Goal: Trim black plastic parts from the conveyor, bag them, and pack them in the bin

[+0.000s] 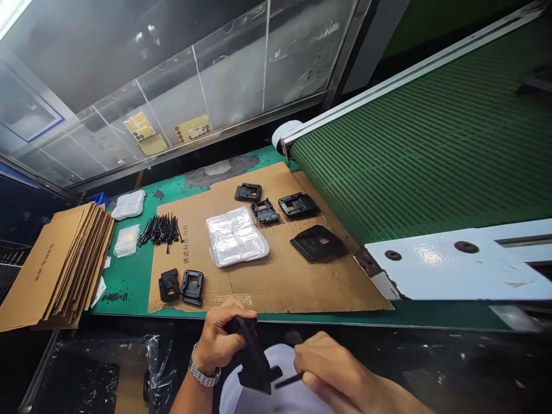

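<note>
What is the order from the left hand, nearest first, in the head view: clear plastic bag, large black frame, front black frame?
From the left hand:
1. Front black frame, on the cardboard, near its front edge.
2. Clear plastic bag, at its middle.
3. Large black frame, at right, near the green belt.

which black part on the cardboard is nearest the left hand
The black plastic frame on the right of the front pair, just beyond the left hand. Its neighbour sits farther left; the other four lie farther back.

A silver link-bracelet wristwatch [204, 367] circles the left wrist. The left hand [219, 339] and right hand [332, 368] are bare, and below them shows a white cloth garment [284, 359] (perhaps a shirt front, though the steep view hides its cut).
</note>
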{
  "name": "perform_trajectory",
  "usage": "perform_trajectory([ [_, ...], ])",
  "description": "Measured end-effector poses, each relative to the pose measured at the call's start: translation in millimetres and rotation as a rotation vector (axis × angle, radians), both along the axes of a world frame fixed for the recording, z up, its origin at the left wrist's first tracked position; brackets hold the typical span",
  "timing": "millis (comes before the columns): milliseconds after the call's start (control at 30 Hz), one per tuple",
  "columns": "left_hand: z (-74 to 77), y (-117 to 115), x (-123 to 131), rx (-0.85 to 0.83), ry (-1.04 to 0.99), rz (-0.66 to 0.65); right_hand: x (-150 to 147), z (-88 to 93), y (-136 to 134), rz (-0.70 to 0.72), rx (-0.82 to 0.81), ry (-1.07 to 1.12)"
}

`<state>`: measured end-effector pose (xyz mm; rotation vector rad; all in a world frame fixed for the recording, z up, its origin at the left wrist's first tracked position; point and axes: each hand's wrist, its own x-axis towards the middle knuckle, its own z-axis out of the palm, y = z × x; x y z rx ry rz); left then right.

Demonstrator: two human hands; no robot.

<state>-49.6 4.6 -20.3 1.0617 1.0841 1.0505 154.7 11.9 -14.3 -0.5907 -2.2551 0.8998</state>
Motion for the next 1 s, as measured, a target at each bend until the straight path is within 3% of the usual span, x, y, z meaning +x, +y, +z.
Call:
perform_trajectory([
  [100, 4.5, 5, 2, 0.077, 0.091, -0.060, -4, -2.0, 5, -0.164, -0.154, 0.005],
  [167, 7.2, 8, 6, 0.128, 0.169, -0.074, -9, 0.6, 8, -0.152, -0.197, -0.088],
  [200, 7.8, 10, 9, 0.146, 0.196, -0.020, -12, 2.0, 10, -0.142, -0.194, -0.134],
  [267, 6.9, 12, 17, 0.149, 0.173, 0.228, -17, 2.3, 12, -0.184, -0.125, -0.161],
  [333, 2.8, 14, 25, 0.024, -0.019, 0.477, -23, -2.4, 12, -0.301, 0.039, -0.088],
  [367, -0.2, 15, 30, -0.108, -0.172, 0.512, -26, -6.2, 12, -0.358, 0.138, -0.047],
  [467, -9.2, 16, 41, -0.547, -0.620, 0.376, -33, -17.3, 10, -0.391, 0.360, -0.002],
  [533, -12.8, 15, 44, -0.640, -0.716, 0.380, -33, -19.5, 9, -0.330, 0.372, 0.002],
  [667, -11.4, 13, 42, -0.456, -0.584, 0.510, -26, -9.4, 17, -0.278, 0.239, 0.051],
  [800, -5.1, 6, 38, -0.341, -0.522, 0.420, -25, 1.4, 36, -0.279, 0.229, -0.009],
  [1000, -7.4, 0, 36, -0.372, -0.493, 0.396, -28, -3.8, 39, -0.173, 0.331, -0.096],
])
